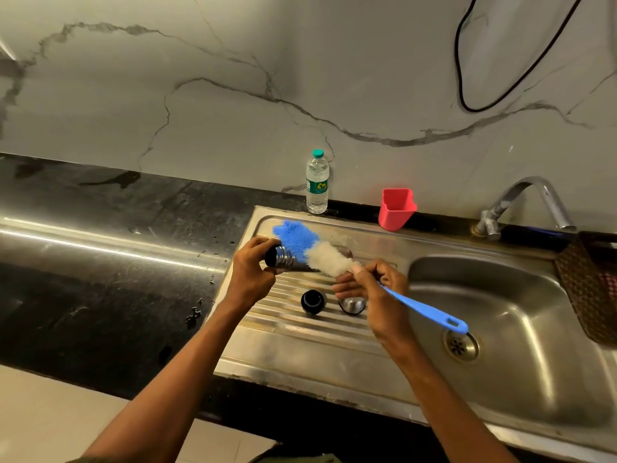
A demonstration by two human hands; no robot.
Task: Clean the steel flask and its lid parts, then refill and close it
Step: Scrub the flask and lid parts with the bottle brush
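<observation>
A marble-veined wall backs a black stone counter (pixel 100 235) with a steel sink unit set into it, its ribbed drainboard (pixel 300 345) at the centre of the view and the basin (pixel 500 312) at 3 o'clock. The left hand (pixel 250 272) is wrapped around the steel flask (pixel 282 257), tipping it on its side over the drainboard with the open mouth turned toward 9 o'clock, probably so drips fall on steel rather than stone. The right hand (pixel 370 285) pinches the bottle brush (pixel 320 252) just below its white bristles; the blue tip lies beside the flask, not inside it (a judgement: insertion has yet to come). Two lid parts wait at 6 o'clock of the flask, a black inner stopper (pixel 313 302) and a steel cap (pixel 351 305), parked within reach. At 12 o'clock stand a water bottle (pixel 317 185), likely for refilling, and a red cup (pixel 397 208).
</observation>
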